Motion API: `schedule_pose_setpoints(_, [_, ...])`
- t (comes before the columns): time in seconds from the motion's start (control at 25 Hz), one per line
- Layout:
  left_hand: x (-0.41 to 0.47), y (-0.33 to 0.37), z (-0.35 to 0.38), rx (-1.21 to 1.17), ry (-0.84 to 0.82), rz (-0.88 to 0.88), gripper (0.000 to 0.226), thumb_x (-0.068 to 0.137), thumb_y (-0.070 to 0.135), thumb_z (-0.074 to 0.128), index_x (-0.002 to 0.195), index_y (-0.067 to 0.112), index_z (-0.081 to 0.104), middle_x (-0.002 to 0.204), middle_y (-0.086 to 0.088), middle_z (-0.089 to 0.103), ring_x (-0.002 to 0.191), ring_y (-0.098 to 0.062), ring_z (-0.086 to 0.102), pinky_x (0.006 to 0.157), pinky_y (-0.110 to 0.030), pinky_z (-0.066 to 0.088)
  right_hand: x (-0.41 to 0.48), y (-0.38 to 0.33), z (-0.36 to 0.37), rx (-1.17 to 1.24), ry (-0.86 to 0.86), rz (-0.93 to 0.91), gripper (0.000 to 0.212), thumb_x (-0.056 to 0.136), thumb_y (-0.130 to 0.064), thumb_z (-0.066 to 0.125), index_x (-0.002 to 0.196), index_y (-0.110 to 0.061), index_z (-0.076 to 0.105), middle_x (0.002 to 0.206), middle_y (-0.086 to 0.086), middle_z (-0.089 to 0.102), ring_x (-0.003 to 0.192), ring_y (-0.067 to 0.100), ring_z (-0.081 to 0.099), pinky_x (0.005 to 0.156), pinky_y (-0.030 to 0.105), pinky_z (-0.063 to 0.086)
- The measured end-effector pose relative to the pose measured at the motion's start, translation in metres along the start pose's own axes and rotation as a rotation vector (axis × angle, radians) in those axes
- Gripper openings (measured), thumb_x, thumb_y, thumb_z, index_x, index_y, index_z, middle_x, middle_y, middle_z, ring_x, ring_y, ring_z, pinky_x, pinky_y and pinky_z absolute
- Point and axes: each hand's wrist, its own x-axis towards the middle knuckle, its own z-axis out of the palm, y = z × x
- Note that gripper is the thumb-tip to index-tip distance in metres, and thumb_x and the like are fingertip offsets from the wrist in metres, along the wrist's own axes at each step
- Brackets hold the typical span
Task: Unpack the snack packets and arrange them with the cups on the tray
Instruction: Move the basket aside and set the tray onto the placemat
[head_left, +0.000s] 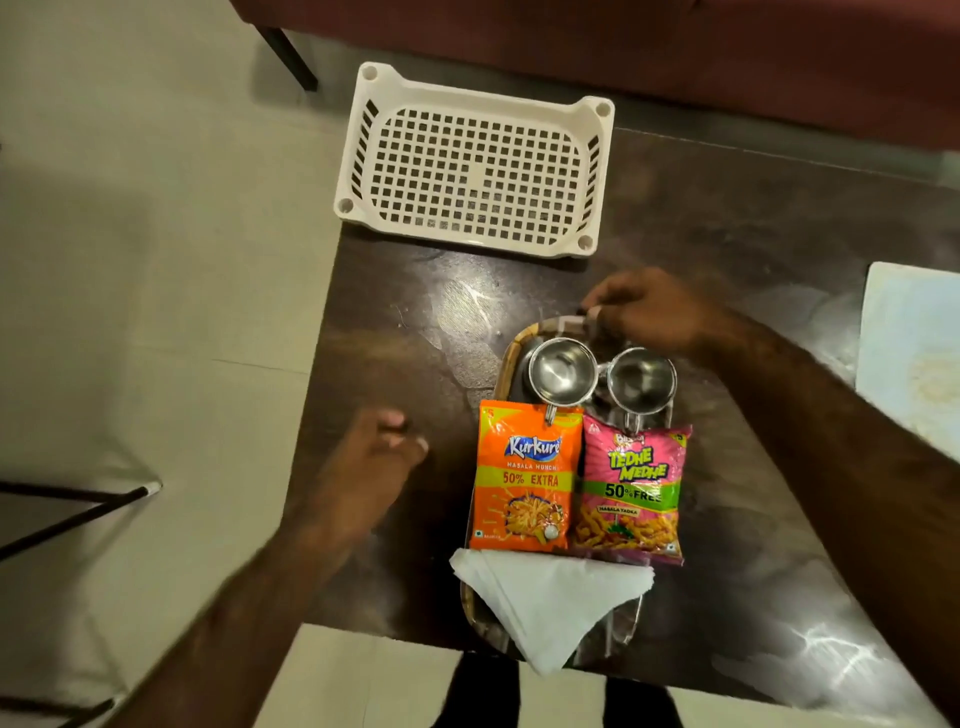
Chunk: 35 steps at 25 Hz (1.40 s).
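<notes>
With packets (524, 475) and cups (561, 370) arranged, my right hand (647, 312) pinches the tray (511, 358) rim at twelve o'clock; next, my loosely curled left hand (371, 457) takes the near rim.

Dark glossy desk (753, 270), glare patches near right. Pale tiled floor (130, 234) left. Maroon sofa (675, 52) far. Black stand legs (78, 512) near left.

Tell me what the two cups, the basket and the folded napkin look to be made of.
Left cup and right cup: polished steel, judging by mirror-like grey reflections. Basket: cream moulded plastic, with a uniform grid of holes. Napkin: white tissue paper, probably; matte, soft layered folds.
</notes>
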Motion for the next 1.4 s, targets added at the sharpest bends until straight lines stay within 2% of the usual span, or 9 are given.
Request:
schedule_pose_setpoints(0.16, [-0.050, -0.064, 0.026, -0.034, 0.074, -0.275, 0.024, 0.086, 0.034, 0.070, 0.103, 0.021, 0.058, 0.100, -0.009, 0.066, 0.089, -0.023, 0.061, 0.081, -0.038, 0.047, 0.006, 0.015, 0.006, 0.058, -0.004, -0.036, 0.021, 0.100, 0.004, 0.065, 0.115, -0.004, 0.076, 0.102, 0.016, 0.075, 0.078, 0.018, 0.068, 0.080, 0.033, 0.060])
schedule_pose_setpoints(0.32, [-0.090, -0.085, 0.055, -0.269, -0.083, -0.555, 0.036, 0.062, 0.021, 0.061, 0.095, 0.008, 0.059, 0.095, -0.015, 0.064, 0.084, -0.029, 0.061, 0.074, -0.036, 0.048, 0.015, 0.027, 0.013, 0.057, 0.018, -0.037, 0.022, 0.099, 0.003, 0.068, 0.116, -0.004, 0.078, 0.098, 0.009, 0.075, 0.092, 0.021, 0.069, 0.094, 0.039, 0.058])
schedule_pose_setpoints(0.4, [-0.098, -0.094, 0.075, -0.415, -0.143, -0.601, 0.032, 0.076, 0.007, 0.063, 0.107, 0.002, 0.061, 0.098, -0.019, 0.066, 0.092, -0.034, 0.065, 0.078, -0.039, 0.054, 0.015, 0.031, 0.017, 0.080, 0.029, -0.045, 0.024, 0.099, 0.005, 0.065, 0.118, -0.003, 0.078, 0.088, 0.002, 0.073, 0.088, 0.019, 0.068, 0.088, 0.036, 0.057])
schedule_pose_setpoints(0.52, [-0.100, -0.108, 0.101, -0.463, -0.042, -0.567, 0.020, 0.092, -0.001, 0.052, 0.110, 0.001, 0.060, 0.095, -0.018, 0.067, 0.092, -0.035, 0.066, 0.091, -0.047, 0.055, 0.014, 0.037, 0.019, 0.112, 0.055, -0.042, 0.025, 0.100, 0.006, 0.064, 0.117, -0.004, 0.078, 0.088, 0.003, 0.073, 0.083, 0.017, 0.066, 0.085, 0.035, 0.056])
schedule_pose_setpoints(0.72, [-0.113, -0.127, 0.126, -0.680, 0.029, -0.667, 0.025, 0.097, 0.002, 0.050, 0.117, 0.004, 0.065, 0.107, -0.020, 0.072, 0.098, -0.035, 0.067, 0.085, -0.043, 0.054, 0.012, 0.045, 0.019, 0.158, 0.073, -0.033, 0.026, 0.098, 0.007, 0.064, 0.114, -0.008, 0.079, 0.085, 0.003, 0.072, 0.070, 0.008, 0.062, 0.076, 0.030, 0.056])
schedule_pose_setpoints(0.84, [-0.113, -0.128, 0.138, -0.776, 0.059, -0.638, 0.029, 0.101, 0.003, 0.045, 0.124, 0.009, 0.061, 0.115, -0.019, 0.070, 0.105, -0.040, 0.066, 0.096, -0.053, 0.052, 0.011, 0.050, 0.021, 0.166, 0.099, -0.021, 0.027, 0.097, 0.006, 0.064, 0.114, -0.008, 0.080, 0.087, 0.005, 0.073, 0.075, 0.014, 0.064, 0.084, 0.034, 0.056])
schedule_pose_setpoints(1.12, [-0.109, -0.130, 0.130, -0.763, 0.206, -0.438, 0.035, 0.102, 0.003, 0.044, 0.123, 0.027, 0.059, 0.122, -0.009, 0.069, 0.110, -0.038, 0.066, 0.087, -0.062, 0.055, -0.012, 0.071, 0.015, 0.308, 0.135, -0.013, 0.031, 0.097, 0.011, 0.063, 0.111, -0.015, 0.073, 0.076, -0.003, 0.065, 0.048, -0.007, 0.059, 0.054, 0.010, 0.049])
schedule_pose_setpoints(1.2, [-0.107, -0.127, 0.119, -0.731, 0.204, -0.354, 0.040, 0.101, 0.003, 0.045, 0.125, 0.031, 0.060, 0.123, -0.004, 0.071, 0.112, -0.035, 0.066, 0.086, -0.065, 0.055, -0.024, 0.082, 0.009, 0.344, 0.159, 0.020, 0.027, 0.097, 0.008, 0.064, 0.102, -0.016, 0.073, 0.074, -0.003, 0.064, 0.052, -0.002, 0.058, 0.057, 0.015, 0.050])
schedule_pose_setpoints(1.4, [-0.102, -0.094, 0.095, -0.560, 0.181, -0.228, 0.041, 0.100, 0.006, 0.043, 0.115, 0.040, 0.061, 0.120, -0.001, 0.070, 0.103, -0.028, 0.066, 0.074, -0.052, 0.058, -0.070, 0.120, -0.022, 0.414, 0.208, 0.136, 0.023, 0.096, 0.002, 0.066, 0.091, -0.019, 0.074, 0.072, -0.001, 0.067, 0.037, -0.005, 0.055, 0.038, 0.011, 0.045])
